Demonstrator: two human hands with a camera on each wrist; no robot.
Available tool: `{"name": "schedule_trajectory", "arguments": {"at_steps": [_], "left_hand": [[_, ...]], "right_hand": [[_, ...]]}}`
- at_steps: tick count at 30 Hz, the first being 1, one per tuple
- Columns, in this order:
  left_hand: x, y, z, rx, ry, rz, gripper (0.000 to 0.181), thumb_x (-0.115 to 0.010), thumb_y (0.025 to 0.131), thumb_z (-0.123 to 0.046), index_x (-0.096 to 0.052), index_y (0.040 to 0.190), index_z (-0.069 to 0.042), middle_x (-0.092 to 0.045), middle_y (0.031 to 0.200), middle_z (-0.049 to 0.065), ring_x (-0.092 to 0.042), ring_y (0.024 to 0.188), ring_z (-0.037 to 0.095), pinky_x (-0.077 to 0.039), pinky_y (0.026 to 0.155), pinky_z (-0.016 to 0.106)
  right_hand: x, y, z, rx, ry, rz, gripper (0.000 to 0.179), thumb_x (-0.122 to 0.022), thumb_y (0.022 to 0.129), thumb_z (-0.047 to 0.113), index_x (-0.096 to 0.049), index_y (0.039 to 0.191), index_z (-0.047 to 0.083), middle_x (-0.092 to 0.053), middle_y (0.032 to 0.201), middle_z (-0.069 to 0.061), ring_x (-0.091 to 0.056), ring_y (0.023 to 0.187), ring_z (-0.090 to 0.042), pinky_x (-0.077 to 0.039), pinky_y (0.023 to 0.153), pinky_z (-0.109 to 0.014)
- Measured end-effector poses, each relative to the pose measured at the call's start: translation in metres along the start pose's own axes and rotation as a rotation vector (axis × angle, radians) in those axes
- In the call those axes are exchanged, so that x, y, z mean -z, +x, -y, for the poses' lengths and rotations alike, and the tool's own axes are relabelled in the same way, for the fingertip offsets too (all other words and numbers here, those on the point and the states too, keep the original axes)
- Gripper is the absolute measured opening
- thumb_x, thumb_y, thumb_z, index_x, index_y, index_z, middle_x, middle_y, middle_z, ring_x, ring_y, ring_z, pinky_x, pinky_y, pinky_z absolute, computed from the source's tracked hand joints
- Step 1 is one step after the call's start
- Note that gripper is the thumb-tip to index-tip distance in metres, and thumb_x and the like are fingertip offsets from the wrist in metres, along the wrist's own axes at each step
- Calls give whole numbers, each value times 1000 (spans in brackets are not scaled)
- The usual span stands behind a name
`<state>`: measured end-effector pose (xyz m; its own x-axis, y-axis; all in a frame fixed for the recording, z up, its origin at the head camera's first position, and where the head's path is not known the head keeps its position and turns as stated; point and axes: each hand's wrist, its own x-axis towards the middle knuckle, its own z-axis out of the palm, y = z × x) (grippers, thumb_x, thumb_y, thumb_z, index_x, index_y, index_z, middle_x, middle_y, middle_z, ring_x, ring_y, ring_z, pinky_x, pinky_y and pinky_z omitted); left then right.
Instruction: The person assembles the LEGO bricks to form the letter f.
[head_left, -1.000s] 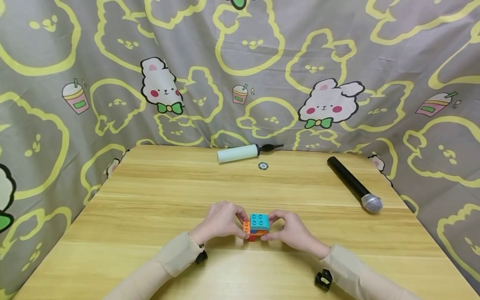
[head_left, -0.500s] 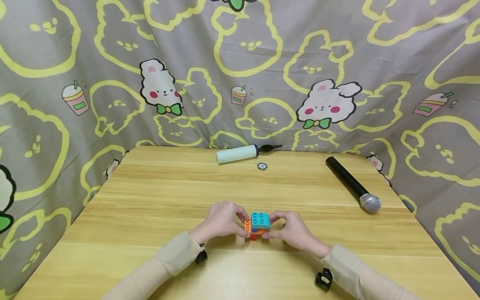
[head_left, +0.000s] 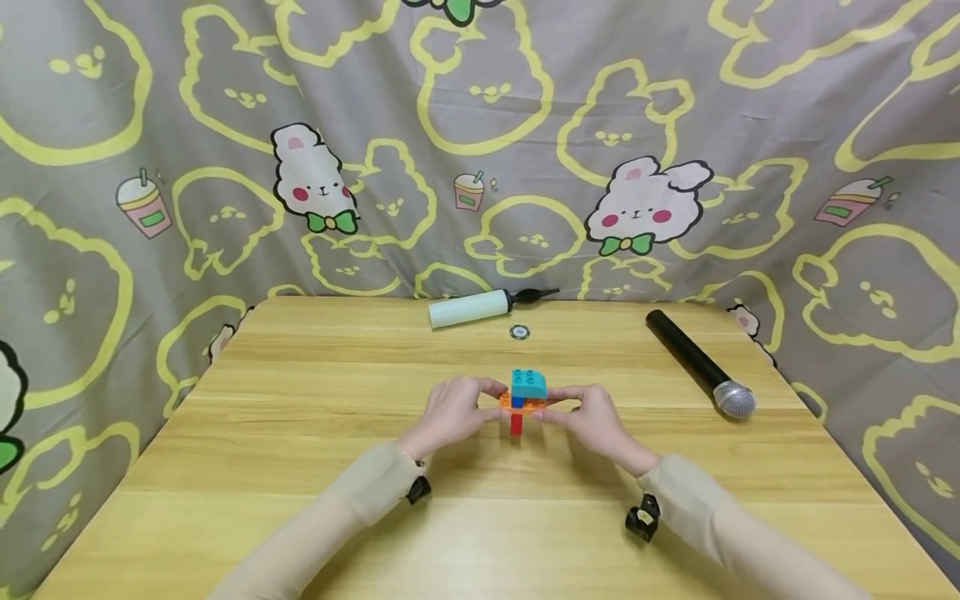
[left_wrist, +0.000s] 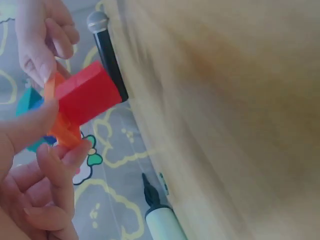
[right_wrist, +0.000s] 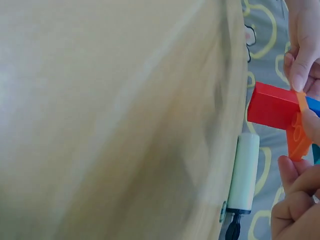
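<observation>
In the head view a small stack of toy building bricks is held up above the table. A teal curved brick (head_left: 529, 386) tops it, over a blue brick (head_left: 517, 402), an orange plate (head_left: 536, 406) and a red brick (head_left: 516, 426) pointing down. My left hand (head_left: 452, 412) pinches the orange plate's left end between thumb and fingers. At the other end, my right hand (head_left: 597, 422) pinches the same plate. Both wrist views show the red brick (left_wrist: 90, 92) sticking out from the plate's underside, touching nothing else. Fingers partly cover the orange plate (right_wrist: 298, 137).
A pale hand pump (head_left: 468, 309) with a black nozzle lies at the back edge of the wooden table (head_left: 315, 375). In front of it is a round chip (head_left: 519, 332). A black microphone (head_left: 697, 360) lies at the right. A patterned curtain (head_left: 390, 100) hangs behind.
Both hands have raised the brick stack and moved it away from me. More of the red brick now shows under the orange plate. The head view has shifted slightly.
</observation>
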<state>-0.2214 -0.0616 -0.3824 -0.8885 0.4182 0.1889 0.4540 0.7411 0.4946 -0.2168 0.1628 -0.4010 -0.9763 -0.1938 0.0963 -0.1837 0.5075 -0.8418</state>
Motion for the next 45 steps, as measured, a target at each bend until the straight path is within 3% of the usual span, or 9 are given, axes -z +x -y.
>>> {"name": "schedule_trajectory", "arguments": {"at_steps": [3,7,13,17,19,25,30,38,45], "left_hand": [[-1,8,1,3,34,-17,34,-68,87,-35,-71,114,-15,-69,72,3,-19,44,8,-15,41,21],[-5,20,3,20,93,-36,34,-64,89,-38,-71,115,-17,-49,52,-1,-15,44,7,-13,40,21],[-12,35,10,71,136,-19,35,-60,92,-38,-70,116,-15,-57,58,3,-18,44,9,-15,40,21],[-18,39,15,96,171,2,30,-59,92,-37,-73,111,-18,-74,93,3,-27,48,8,-19,41,21],[-21,39,17,101,178,21,27,-59,93,-36,-75,107,-20,-73,105,-1,-36,53,7,-24,43,21],[-24,37,20,117,197,85,23,-57,95,-35,-77,100,-24,-74,96,-2,-48,60,11,-28,47,24],[-25,38,21,141,214,130,23,-57,95,-35,-77,101,-24,-73,88,2,-47,61,11,-28,51,24],[-26,39,24,162,216,192,24,-57,94,-37,-77,95,-25,-60,68,-6,-34,55,11,-26,52,24],[-24,36,24,174,214,231,25,-54,97,-33,-77,96,-23,-67,76,1,-39,59,10,-28,53,24]], "right_hand": [[1,9,0,-4,-27,-22,39,-77,80,24,-70,108,-4,-68,110,-21,-69,77,-23,-54,67,-32],[1,20,-1,-23,-62,-39,42,-72,85,30,-68,112,-2,-65,116,-21,-63,103,-32,-49,82,-40],[-5,37,-5,-85,-72,-47,41,-68,88,34,-68,114,2,-63,120,-19,-52,65,-17,-35,56,-24],[-11,44,-9,-116,-60,-21,35,-68,89,30,-70,110,2,-66,115,-20,-23,43,-8,-25,43,-22],[-11,45,-11,-132,-72,-9,31,-68,88,28,-72,106,3,-67,111,-20,-24,43,-7,-27,43,-23],[-12,44,-13,-155,-106,15,26,-70,87,27,-75,100,5,-70,108,-18,-51,70,-11,-39,61,-26],[-17,44,-15,-193,-71,27,24,-70,87,25,-75,99,5,-72,100,-18,-38,48,-7,-34,49,-23],[-22,40,-16,-212,-63,26,22,-71,87,23,-76,96,4,-61,53,-6,-34,39,-7,-28,43,-22],[-23,40,-14,-188,-74,48,24,-69,88,24,-75,99,4,-64,58,-7,-38,40,-7,-31,44,-22]]}}
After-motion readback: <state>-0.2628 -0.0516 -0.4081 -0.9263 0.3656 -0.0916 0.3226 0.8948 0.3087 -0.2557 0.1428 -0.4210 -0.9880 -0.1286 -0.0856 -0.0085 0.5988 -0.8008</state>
